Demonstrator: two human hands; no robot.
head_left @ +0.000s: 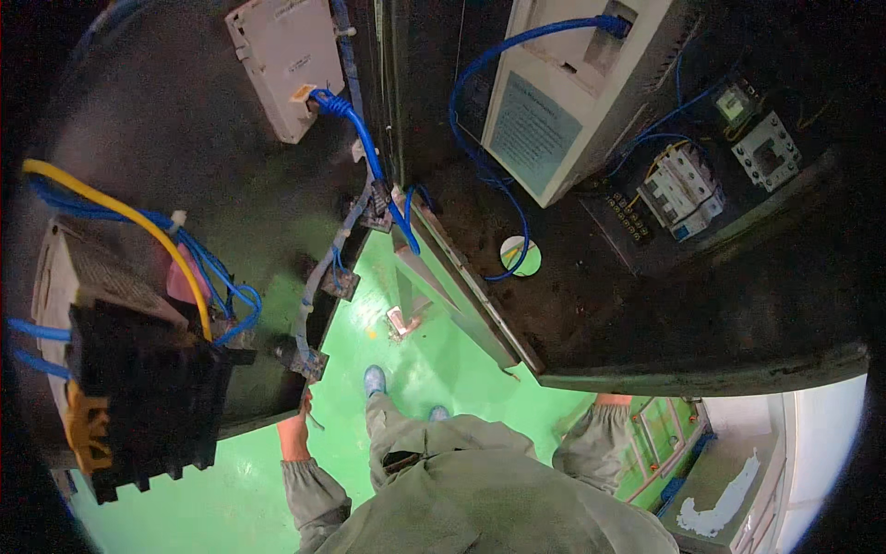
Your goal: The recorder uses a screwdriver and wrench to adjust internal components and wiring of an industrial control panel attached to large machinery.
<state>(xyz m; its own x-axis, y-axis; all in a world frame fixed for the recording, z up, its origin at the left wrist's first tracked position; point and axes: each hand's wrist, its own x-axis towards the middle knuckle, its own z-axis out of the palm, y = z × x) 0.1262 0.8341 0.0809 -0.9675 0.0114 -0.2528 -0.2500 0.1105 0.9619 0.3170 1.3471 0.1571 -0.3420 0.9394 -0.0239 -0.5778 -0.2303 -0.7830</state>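
At the lower edge of the dark cabinet door [249, 175] on the left is my left hand [294, 436]. A finger shows along the door's edge, and the hand appears closed on it; the rest of its fingers are hidden behind the panel. Only a sliver of my right hand [613, 400] shows below the front rim of the dark cabinet [683, 323]; its fingers are hidden. A white control panel [291, 74] on the door has a blue cable [365, 138] plugged into it. Inside the cabinet stands a beige drive unit [563, 102] with another blue cable.
A black slotted component [148, 397] and a yellow cable [129, 203] sit on the door. White breakers [681, 189] and a contactor [766, 152] are in the cabinet. Green floor [249, 489] shows below. A grey worn surface [715, 480] stands at lower right.
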